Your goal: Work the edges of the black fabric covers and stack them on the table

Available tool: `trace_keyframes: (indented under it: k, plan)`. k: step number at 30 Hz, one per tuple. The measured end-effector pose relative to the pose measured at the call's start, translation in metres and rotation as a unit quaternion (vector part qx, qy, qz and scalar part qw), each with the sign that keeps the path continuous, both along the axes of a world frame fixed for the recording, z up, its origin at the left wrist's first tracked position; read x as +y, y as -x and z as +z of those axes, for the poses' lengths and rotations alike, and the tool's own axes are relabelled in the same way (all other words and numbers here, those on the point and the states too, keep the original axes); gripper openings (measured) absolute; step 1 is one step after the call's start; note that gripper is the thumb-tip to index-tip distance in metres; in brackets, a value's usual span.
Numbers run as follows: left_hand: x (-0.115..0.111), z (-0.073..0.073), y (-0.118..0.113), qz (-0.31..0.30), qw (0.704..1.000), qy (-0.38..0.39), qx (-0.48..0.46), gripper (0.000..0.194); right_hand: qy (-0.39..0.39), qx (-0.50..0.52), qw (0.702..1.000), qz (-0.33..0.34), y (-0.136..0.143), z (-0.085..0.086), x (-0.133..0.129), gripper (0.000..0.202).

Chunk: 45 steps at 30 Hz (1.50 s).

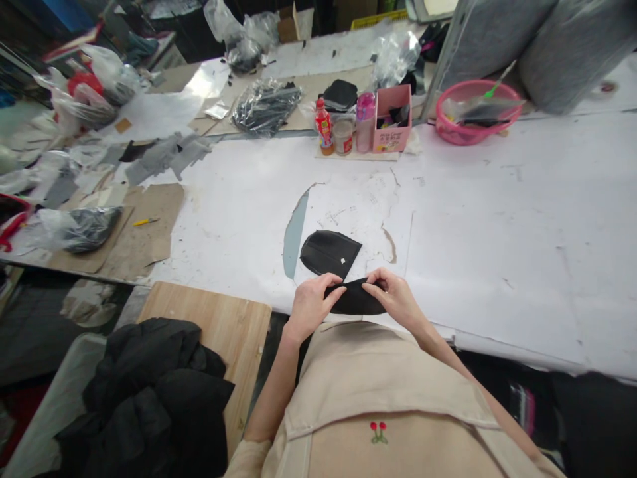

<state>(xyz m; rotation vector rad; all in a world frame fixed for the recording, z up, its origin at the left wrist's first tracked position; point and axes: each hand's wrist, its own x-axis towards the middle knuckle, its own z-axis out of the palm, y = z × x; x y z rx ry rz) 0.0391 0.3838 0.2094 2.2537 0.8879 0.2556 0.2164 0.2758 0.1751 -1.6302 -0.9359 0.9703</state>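
Observation:
A piece of black fabric (359, 300) hangs from both my hands at the front edge of the white table. My left hand (314, 300) pinches its upper edge on the left, thumb against fingers. On the right, my right hand (393, 295) pinches the same edge. Just beyond lies another black piece (328, 252), rounded at the left and pointed at the right, with a small white mark on it. The held piece touches or overlaps its near corner; I cannot tell which.
A juice bottle (324, 129), a glass jar (343, 136) and a pink box (393, 119) stand at the back. Right of them is a pink basket (462, 136). A yellow cutter (145, 222) lies on cardboard at left. Black cloth (159, 392) covers part of a wooden board (223, 325).

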Motion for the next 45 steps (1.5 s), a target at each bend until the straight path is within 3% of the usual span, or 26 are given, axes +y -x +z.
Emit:
trace_keyframes:
  k: [6,11,15,22,26,35,41,45]
  plan:
    - [-0.01,-0.006,-0.016,-0.068,0.996,-0.061,0.015,0.019,-0.031,-0.055,0.998,0.015,0.006,0.001,0.002,0.009]
    - [-0.015,-0.026,-0.024,-0.055,0.997,0.034,-0.035,0.017,-0.049,-0.101,0.991,0.075,-0.005,0.007,-0.004,0.003]
    - [-0.016,-0.032,-0.023,-0.025,0.995,0.08,-0.059,0.016,-0.026,-0.12,0.984,0.131,-0.018,0.009,-0.011,0.009]
    - [-0.021,-0.033,-0.025,-0.012,0.987,0.125,-0.096,0.013,0.015,-0.115,0.991,0.065,-0.012,-0.007,-0.009,0.019]
    - [-0.022,-0.035,-0.025,0.006,0.983,0.149,-0.106,0.016,-0.005,-0.008,0.999,0.034,-0.014,-0.01,-0.008,0.027]
    - [-0.02,-0.033,-0.02,0.013,0.979,0.172,-0.108,0.019,0.014,0.06,0.996,0.071,-0.021,-0.015,-0.011,0.024]
    - [-0.021,-0.036,-0.02,0.01,0.981,0.17,-0.094,0.019,-0.005,-0.043,0.994,0.104,-0.017,-0.02,-0.01,0.016]
    - [-0.022,-0.043,-0.023,0.041,0.97,0.213,-0.105,0.029,-0.055,-0.097,0.989,0.092,-0.009,-0.019,-0.01,0.01]
